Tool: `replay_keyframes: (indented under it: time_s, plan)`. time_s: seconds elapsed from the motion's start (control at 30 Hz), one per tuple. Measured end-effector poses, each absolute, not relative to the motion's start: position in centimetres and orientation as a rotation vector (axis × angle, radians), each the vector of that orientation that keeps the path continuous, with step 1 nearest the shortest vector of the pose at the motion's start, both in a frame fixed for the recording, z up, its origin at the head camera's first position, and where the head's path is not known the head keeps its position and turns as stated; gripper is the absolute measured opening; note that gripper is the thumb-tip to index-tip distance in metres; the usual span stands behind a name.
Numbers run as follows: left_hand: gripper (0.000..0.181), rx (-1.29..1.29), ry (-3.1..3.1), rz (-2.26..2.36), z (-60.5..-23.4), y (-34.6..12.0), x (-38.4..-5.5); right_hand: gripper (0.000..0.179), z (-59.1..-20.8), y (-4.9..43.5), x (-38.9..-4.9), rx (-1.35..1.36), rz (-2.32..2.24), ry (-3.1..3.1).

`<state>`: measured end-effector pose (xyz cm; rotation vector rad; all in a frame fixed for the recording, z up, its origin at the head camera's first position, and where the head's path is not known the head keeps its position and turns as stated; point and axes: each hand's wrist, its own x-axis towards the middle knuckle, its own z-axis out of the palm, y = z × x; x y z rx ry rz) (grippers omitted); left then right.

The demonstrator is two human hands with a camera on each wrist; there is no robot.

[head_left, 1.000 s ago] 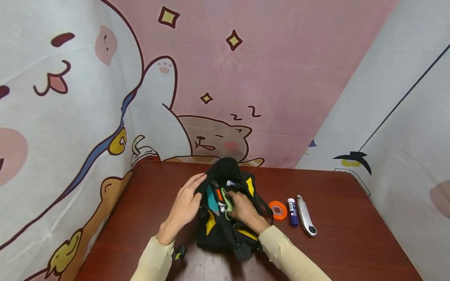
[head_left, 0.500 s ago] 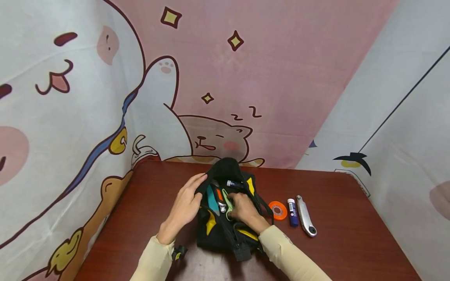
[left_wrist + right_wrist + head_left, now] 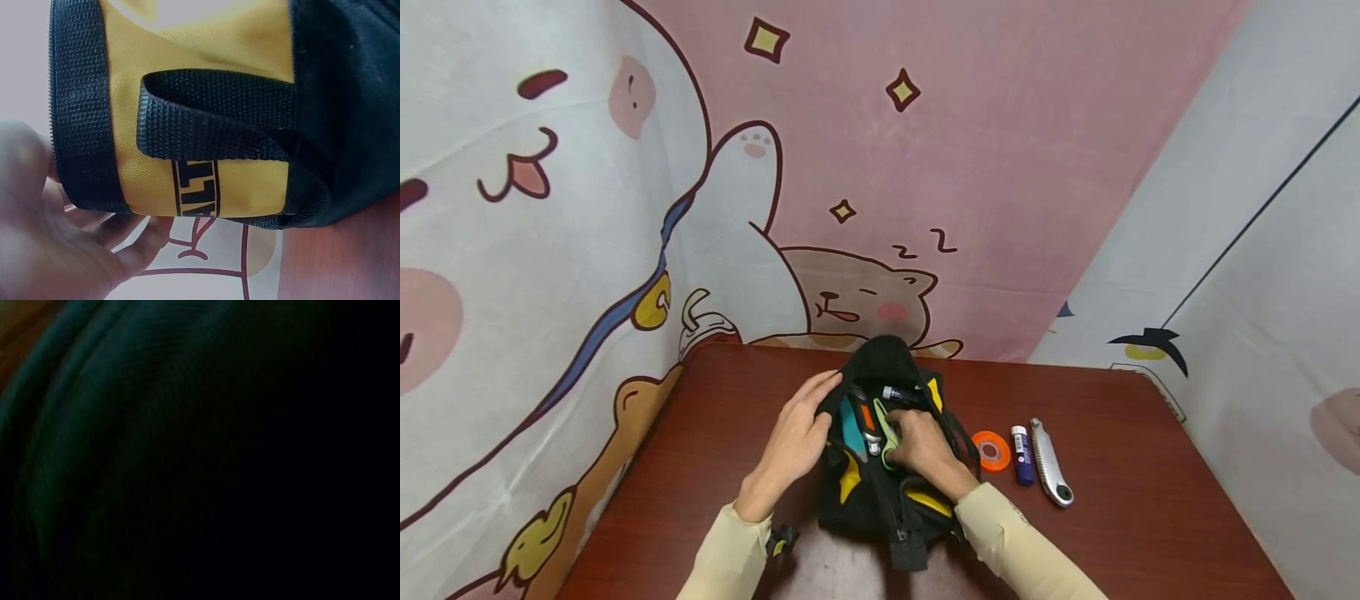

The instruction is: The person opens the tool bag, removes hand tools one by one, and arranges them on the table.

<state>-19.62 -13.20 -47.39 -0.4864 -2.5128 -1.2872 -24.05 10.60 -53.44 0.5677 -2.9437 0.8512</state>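
A black and yellow tool bag (image 3: 857, 512) stands on the table with its top unzipped. My left hand (image 3: 795, 433) grips the left rim of its opening; in the left wrist view, the fingers of that hand (image 3: 56, 244) lie at the zipped edge beside a webbing loop (image 3: 206, 131). Reaching inside, my right hand (image 3: 921, 446) has thumb and fingers around light-green scissors (image 3: 883, 421), partly hidden by the hand. Next to them lie an orange and black tool (image 3: 868, 418), a teal item (image 3: 852, 427) and a dark tube with a white label (image 3: 898, 395). Dark fabric fills the right wrist view.
Right of the bag, an orange tape roll (image 3: 991, 451), a blue glue stick (image 3: 1022, 456) and a silver utility knife (image 3: 1051, 463) lie on the brown table (image 3: 1135, 483). A black strap end (image 3: 781, 542) sits near the left sleeve. A printed cloth (image 3: 1000, 167) hangs behind.
The bag's front zipper flap has shifted slightly left and down. Both hands stay nearly where they were, the right one still at the scissors.
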Motion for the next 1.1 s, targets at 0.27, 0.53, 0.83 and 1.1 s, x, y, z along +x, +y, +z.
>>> replay_keyframes:
  time_s: [0.27,0.53,0.83,1.1]
  plan:
    - [0.059,-0.479,-2.536,-1.299,-47.4,-13.2,-19.5,0.060,-52.8,10.5,-23.6,0.523,0.887,-2.883]
    - [0.059,-0.483,-2.527,-1.297,-47.3,-13.0,-19.5,0.061,-51.6,10.4,-23.1,0.495,0.891,-2.744]
    - [0.060,-0.479,-2.531,-1.305,-47.1,-13.0,-19.5,0.056,-49.1,10.6,-21.8,0.469,0.988,-2.642]
    - [0.060,-0.478,-2.540,-1.318,-47.2,-13.0,-19.5,0.058,-46.8,11.2,-20.1,0.456,1.066,-2.530]
